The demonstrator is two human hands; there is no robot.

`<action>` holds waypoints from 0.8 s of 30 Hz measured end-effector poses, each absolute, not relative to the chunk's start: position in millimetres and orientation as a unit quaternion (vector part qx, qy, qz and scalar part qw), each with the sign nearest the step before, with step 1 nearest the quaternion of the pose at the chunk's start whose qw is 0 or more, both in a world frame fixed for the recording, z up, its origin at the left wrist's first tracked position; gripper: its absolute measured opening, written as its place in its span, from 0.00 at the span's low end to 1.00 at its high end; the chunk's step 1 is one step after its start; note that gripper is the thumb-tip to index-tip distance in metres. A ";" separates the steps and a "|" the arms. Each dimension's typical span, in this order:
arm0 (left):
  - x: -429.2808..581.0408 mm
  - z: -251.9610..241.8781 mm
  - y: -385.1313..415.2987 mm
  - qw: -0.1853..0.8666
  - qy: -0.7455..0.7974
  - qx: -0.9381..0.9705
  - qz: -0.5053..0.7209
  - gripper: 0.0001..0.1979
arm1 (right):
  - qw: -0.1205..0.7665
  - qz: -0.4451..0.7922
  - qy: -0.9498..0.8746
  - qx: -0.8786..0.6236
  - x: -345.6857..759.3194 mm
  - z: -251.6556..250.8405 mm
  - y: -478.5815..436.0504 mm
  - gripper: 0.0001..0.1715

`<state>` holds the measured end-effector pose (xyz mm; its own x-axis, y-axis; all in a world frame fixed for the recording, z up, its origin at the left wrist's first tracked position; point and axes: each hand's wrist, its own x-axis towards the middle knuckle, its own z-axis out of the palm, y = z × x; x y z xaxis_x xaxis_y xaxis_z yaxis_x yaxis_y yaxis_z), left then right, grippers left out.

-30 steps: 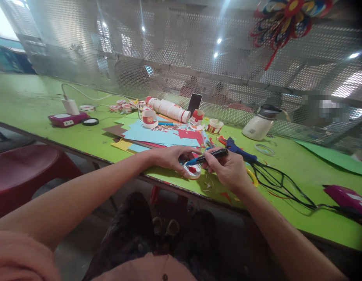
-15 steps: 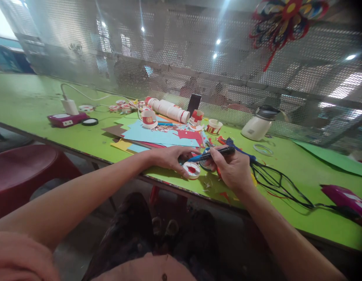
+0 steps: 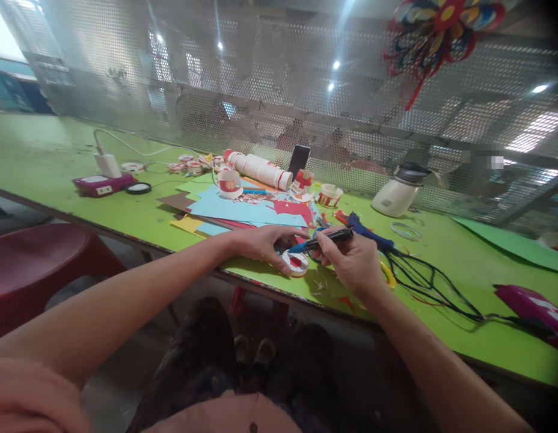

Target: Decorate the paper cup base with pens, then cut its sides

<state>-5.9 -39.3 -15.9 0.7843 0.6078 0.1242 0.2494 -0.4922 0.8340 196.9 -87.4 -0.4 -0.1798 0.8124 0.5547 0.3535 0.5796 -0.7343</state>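
My right hand (image 3: 353,260) is closed round a black marker with a blue tip (image 3: 321,242), and the tip points left, just above a small white paper disc with a red shape in it (image 3: 296,263). My left hand (image 3: 265,243) rests on the green table (image 3: 459,304) with its fingers spread, and a fingertip presses the disc's left edge. Tiny paper scraps lie just in front of the disc. A blue glue gun (image 3: 368,233) lies behind my right hand, its black cord trailing right.
Blue, red, yellow and brown paper sheets (image 3: 243,210) are stacked behind my hands, with paper cups (image 3: 229,182), a cup stack (image 3: 258,168) and a phone (image 3: 299,159). A white kettle (image 3: 398,191) stands right. A power strip (image 3: 103,182) lies left. A red stool (image 3: 39,258) sits below.
My right hand dipped back down and left with the marker after lifting half a second ago; the tip is over the disc again. My left hand stayed on the disc.
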 end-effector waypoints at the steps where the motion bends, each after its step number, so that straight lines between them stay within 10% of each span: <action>1: -5.9 -16.3 -39.0 0.435 0.255 0.839 0.205 0.39 | 0.500 0.228 -0.735 -0.396 197.1 -0.6 -87.5 0.15; 24: -5.0 -16.3 -38.5 0.435 0.254 0.839 0.206 0.40 | 0.479 0.211 -0.751 -0.402 198.4 -2.1 -86.5 0.16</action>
